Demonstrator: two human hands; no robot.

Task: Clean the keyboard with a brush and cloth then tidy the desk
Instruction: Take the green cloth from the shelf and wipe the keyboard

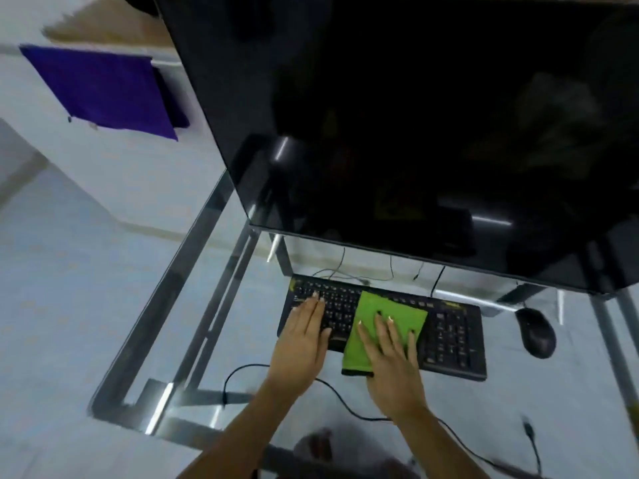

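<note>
A black keyboard [449,335] lies on a glass desk [221,281] below a large dark monitor. A green cloth [383,312] is spread over the keyboard's middle, its near end hanging over the front edge. My right hand [390,357] lies flat on the cloth, fingers spread, pressing it onto the keys. My left hand [304,337] rests flat on the keyboard's left end, fingers together, holding nothing. No brush is in view.
A black mouse [535,331] sits right of the keyboard. The big black monitor [415,115] overhangs the desk's back. Black cables [332,385] trail across the glass near the front edge. A purple cloth [103,91] hangs on the wall at far left.
</note>
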